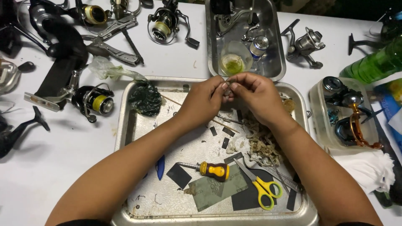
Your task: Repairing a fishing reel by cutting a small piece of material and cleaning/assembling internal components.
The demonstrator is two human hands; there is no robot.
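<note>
Over the far half of a dented metal tray (125,125), my left hand (204,100) and my right hand (253,94) meet, fingertips pinched together on a small grey metal part (228,90). The part is mostly hidden by my fingers. Beneath my hands lie thin wooden sticks (222,123) and a pile of dirty paper scraps (261,144). Nearer me in the tray lie a yellow-and-black screwdriver (211,170), yellow-handled scissors (261,186), pieces of sandpaper (215,188) and a blue blade-like tool (160,166).
A second metal tray (274,50) behind holds a plastic cup of yellowish liquid (233,62) and reel parts. Fishing reels (94,100) (165,25) (307,42) and pliers (111,42) lie on the white table. At right: a clear box (322,113) of reel parts, white tissues (368,167), a green bottle (374,62).
</note>
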